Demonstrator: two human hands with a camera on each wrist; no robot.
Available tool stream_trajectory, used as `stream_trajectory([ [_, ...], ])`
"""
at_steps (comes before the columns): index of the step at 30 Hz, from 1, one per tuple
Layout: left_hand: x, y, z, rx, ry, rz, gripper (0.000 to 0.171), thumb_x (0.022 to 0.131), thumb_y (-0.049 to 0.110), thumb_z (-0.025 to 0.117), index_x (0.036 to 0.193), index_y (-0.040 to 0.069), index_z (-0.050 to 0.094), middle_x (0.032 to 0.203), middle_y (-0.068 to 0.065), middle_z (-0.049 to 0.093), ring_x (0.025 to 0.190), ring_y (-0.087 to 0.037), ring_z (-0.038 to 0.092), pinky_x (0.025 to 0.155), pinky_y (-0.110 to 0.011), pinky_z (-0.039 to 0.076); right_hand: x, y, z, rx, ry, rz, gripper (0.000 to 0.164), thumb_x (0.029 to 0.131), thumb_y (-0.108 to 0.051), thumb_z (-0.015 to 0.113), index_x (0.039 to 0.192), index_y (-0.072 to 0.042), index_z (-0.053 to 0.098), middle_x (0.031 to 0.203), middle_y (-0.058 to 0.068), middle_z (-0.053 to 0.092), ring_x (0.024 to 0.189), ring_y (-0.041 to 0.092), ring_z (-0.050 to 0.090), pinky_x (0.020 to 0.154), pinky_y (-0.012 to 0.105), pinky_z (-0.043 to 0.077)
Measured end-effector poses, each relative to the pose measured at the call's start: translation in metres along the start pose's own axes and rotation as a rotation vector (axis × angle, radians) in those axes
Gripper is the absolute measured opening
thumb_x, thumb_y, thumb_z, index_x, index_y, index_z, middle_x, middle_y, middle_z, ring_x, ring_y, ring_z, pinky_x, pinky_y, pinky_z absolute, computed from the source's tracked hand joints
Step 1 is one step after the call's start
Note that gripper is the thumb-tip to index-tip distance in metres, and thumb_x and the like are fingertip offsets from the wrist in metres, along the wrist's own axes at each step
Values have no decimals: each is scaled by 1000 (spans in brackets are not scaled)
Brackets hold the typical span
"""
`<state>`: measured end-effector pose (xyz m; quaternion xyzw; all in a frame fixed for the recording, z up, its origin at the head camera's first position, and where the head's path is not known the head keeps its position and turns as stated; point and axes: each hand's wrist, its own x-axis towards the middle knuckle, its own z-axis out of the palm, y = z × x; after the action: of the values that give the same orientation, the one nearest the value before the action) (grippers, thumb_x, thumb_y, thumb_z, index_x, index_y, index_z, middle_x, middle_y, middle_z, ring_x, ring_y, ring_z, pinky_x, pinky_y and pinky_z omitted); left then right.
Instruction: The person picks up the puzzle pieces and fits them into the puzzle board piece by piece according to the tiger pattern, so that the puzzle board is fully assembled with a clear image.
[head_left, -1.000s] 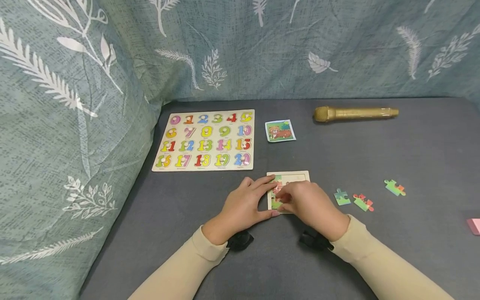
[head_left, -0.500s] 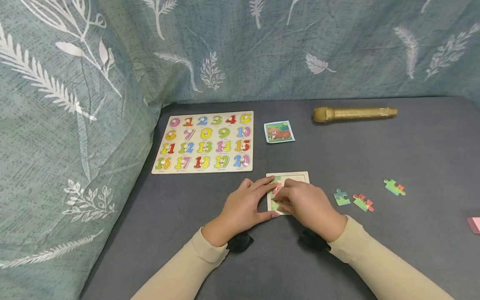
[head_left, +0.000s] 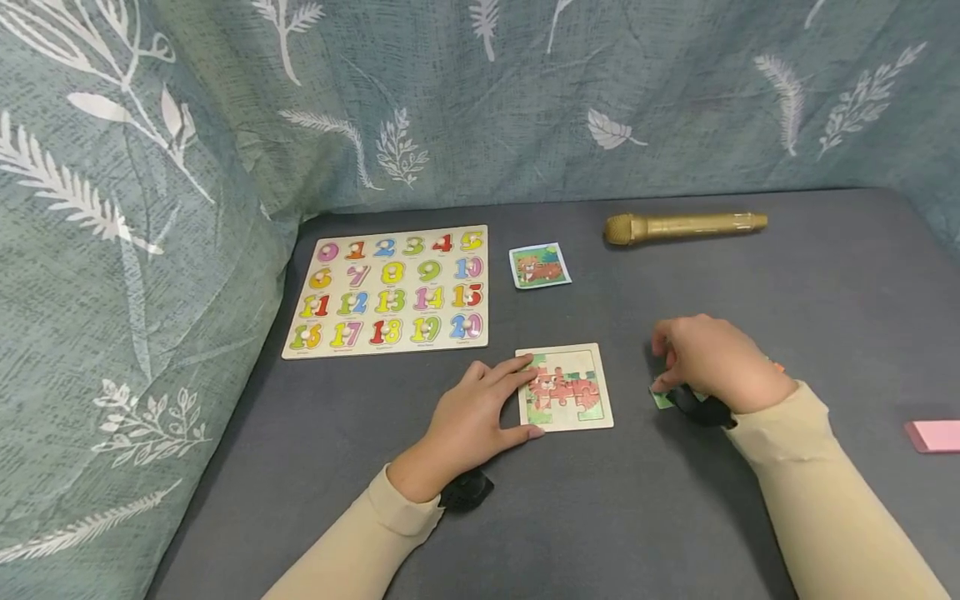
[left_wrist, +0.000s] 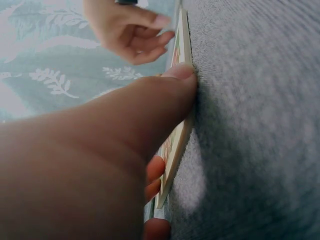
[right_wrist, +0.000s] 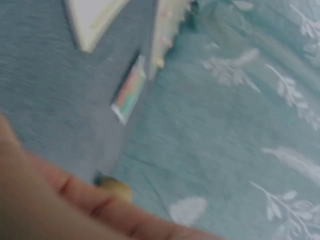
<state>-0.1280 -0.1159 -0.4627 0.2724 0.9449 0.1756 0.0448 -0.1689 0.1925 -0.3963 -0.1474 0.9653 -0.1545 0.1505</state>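
Note:
A small wooden jigsaw tray (head_left: 602, 387) lies on the dark table, with several joined pieces of a reddish animal picture (head_left: 570, 392) in it. My left hand (head_left: 467, 421) rests at its left side, fingers at the far left corner and thumb at the near edge. In the left wrist view that thumb (left_wrist: 172, 92) touches the tray's edge. To the right, my right hand (head_left: 716, 360) is low over loose jigsaw pieces, fingers loosely bent. A green piece (head_left: 662, 400) shows right at its thumb, and another piece's orange tip (head_left: 780, 367) peeks out behind; the rest is hidden.
A wooden number board (head_left: 386, 292) with knobbed pieces lies at the back left. Beside it are a small animal picture card (head_left: 539, 266) and a gold microphone (head_left: 685, 227). A pink block (head_left: 933, 436) sits far right. Patterned cloth (head_left: 450, 100) hangs behind.
My right hand has left the tray and moved right to the loose pieces, uncovering the picture. The left hand stays at the tray. The head view has shifted slightly.

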Motion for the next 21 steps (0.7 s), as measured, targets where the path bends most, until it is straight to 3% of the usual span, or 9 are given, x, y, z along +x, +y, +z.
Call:
stream_trajectory([
  [3, -1, -1, -1, 9, 7, -3, 79, 87, 51, 84, 153, 19, 56, 163, 8, 43, 96, -14, 44, 57, -25, 40, 4, 2, 1, -3, -99, 22, 46, 71, -27, 98, 96, -7, 65, 80, 0, 65, 69, 21, 58, 66, 43, 49],
  [7, -1, -1, -1, 7, 12, 0, 78, 87, 50, 85, 153, 19, 56, 163, 8, 43, 96, -14, 44, 58, -25, 40, 7, -4, 5, 61, -138, -64, 35, 77, -19, 95, 90, -10, 64, 71, -1, 57, 63, 16, 53, 63, 36, 45],
  [9, -2, 0, -2, 5, 9, -2, 79, 87, 50, 85, 153, 19, 56, 163, 8, 43, 97, -14, 44, 58, -25, 40, 8, -8, 6, 138, -104, -114, 25, 82, -13, 91, 88, -11, 66, 68, -2, 55, 61, 14, 51, 62, 34, 43],
  [12, -2, 0, -2, 7, 4, -7, 79, 87, 51, 84, 153, 19, 56, 163, 8, 43, 98, -14, 45, 59, -25, 40, 10, -14, 10, 284, 22, -171, 13, 90, -8, 83, 89, -10, 71, 70, -3, 54, 64, 14, 50, 62, 32, 42],
  [17, -1, 1, -3, 11, -5, -8, 78, 88, 52, 84, 153, 19, 57, 163, 7, 43, 99, -15, 46, 61, -26, 42, 20, -26, 24, 575, 145, -151, 6, 100, -2, 71, 99, -2, 65, 88, 7, 65, 79, 20, 63, 69, 33, 52],
  [21, 0, 1, -3, 7, -15, -8, 78, 88, 53, 83, 153, 19, 57, 163, 6, 44, 100, -16, 47, 63, -27, 44, 27, -30, 38, 603, 146, -121, 17, 105, 0, 60, 122, 0, 62, 108, 16, 65, 93, 26, 62, 79, 41, 51],
])
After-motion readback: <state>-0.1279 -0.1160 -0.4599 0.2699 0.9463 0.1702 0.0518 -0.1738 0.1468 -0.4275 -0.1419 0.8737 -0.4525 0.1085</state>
